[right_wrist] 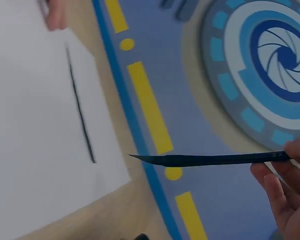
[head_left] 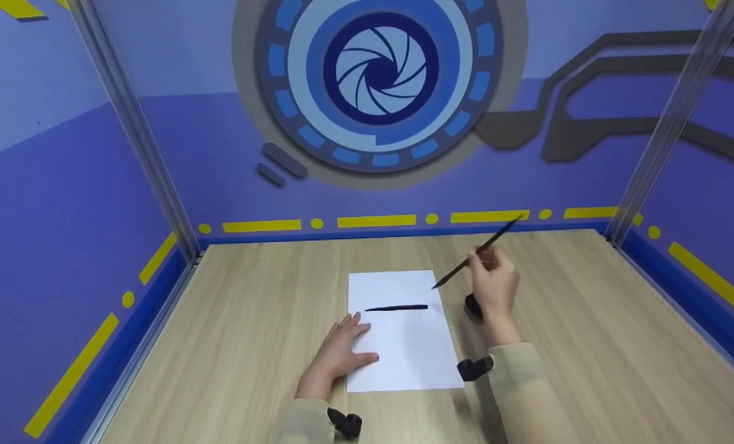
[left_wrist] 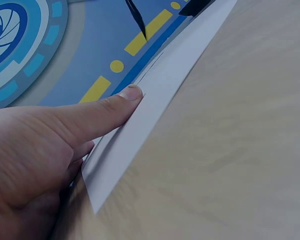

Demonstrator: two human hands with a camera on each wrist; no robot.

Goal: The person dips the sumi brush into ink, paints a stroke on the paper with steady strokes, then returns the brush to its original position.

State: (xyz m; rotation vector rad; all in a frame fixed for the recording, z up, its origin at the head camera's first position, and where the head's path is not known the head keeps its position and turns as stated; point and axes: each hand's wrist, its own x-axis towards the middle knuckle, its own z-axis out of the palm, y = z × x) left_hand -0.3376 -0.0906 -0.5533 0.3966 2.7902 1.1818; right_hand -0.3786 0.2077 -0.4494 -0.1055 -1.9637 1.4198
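A white sheet of paper [head_left: 404,357] lies on the wooden table, with one black horizontal stroke [head_left: 398,308] across its upper half. My left hand [head_left: 336,350] rests on the sheet's left edge, fingers spread; its thumb lies on the paper in the left wrist view. Above the sheet's upper right corner, my right hand [head_left: 495,283] pinches a dark, slim brush [right_wrist: 205,160] by its handle. The pointed brush tip slants down to the left; in the right wrist view it appears apart from the paper.
A small black round object [head_left: 473,306], partly hidden by my right wrist, stands right of the sheet. Black devices [head_left: 475,368] sit on both sleeves. Blue patterned panels [head_left: 367,203] enclose the table's back and sides, with metal posts [head_left: 139,142] at the corners.
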